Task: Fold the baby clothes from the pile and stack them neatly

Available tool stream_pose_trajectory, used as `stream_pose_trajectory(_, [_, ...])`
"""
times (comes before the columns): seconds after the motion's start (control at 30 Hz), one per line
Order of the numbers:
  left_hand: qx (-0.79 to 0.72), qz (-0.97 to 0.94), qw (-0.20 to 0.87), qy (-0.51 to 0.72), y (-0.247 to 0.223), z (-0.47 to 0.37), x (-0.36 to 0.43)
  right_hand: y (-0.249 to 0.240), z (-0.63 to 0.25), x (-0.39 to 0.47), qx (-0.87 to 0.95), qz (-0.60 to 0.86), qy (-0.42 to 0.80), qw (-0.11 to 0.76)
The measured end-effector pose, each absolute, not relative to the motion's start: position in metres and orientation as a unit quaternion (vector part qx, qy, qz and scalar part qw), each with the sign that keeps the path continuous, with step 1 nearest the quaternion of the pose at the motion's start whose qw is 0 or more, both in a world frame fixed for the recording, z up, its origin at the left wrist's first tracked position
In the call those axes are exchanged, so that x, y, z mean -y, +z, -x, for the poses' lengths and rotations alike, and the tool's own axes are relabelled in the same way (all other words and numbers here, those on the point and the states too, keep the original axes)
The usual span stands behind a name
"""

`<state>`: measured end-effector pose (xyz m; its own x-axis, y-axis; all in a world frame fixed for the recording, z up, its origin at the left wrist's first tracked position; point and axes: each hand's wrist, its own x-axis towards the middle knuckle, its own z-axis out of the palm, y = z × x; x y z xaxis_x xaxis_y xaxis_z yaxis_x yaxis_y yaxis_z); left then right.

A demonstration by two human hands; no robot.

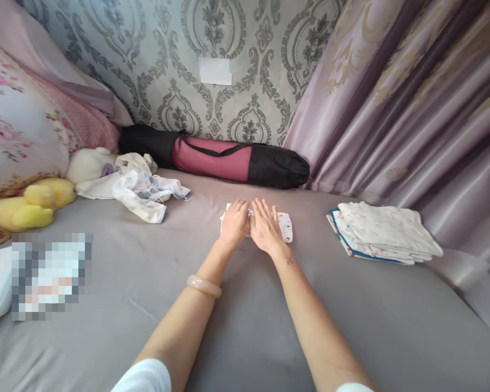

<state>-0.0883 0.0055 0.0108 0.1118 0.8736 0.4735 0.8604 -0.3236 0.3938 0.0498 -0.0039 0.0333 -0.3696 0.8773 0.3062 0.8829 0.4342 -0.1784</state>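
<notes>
A small folded white cloth [285, 227] with a sparse dark print lies on the grey bed sheet [245, 316]. Both of my hands press down on it, side by side. My left hand [235, 222] covers its left part, fingers stretched forward. My right hand [265, 224] rests flat on the middle, fingers extended and slightly spread. The cloth's right end shows beyond my right hand; most of the rest is hidden beneath my palms. What kind of garment or cloth it is, I cannot tell.
To the right sits a stack of folded cloths [384, 231]. Crumpled light baby clothes [142, 188] lie at the left, near a yellow plush toy [36, 204] and a floral pillow [20, 120]. A pink and black roll bag [216, 158] lies along the wall, beside purple curtains [392, 98].
</notes>
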Motion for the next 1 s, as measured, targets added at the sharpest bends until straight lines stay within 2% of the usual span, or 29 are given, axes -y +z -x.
stream_pose_trajectory(0.13, [-0.656, -0.728, 0.07, 0.189, -0.008, 0.092, -0.003, 0.01, -0.037, -0.002, 0.828, 0.55, 0.045, 0.103])
stream_pose_trajectory(0.23, [-0.666, -0.725, 0.092, 0.148, -0.016, 0.1, -0.002, 0.0, -0.04, -0.008, 0.821, 0.561, 0.081, 0.072])
stream_pose_trajectory(0.37, [-0.671, -0.722, 0.041, 0.165, -0.006, 0.096, 0.001, 0.01, -0.048, -0.012, 0.816, 0.558, 0.134, 0.074])
stream_pose_trajectory(0.47, [-0.643, -0.74, -0.018, 0.197, 0.004, 0.084, 0.005, 0.018, -0.055, -0.007, 0.829, 0.544, 0.098, 0.084])
stream_pose_trajectory(0.67, [-0.635, -0.758, 0.034, 0.145, -0.008, 0.071, 0.005, 0.007, -0.071, 0.002, 0.844, 0.531, 0.071, 0.035])
stream_pose_trajectory(1.0, [-0.68, -0.715, 0.074, 0.143, -0.004, 0.078, 0.005, 0.006, -0.103, -0.008, 0.84, 0.538, 0.072, 0.032])
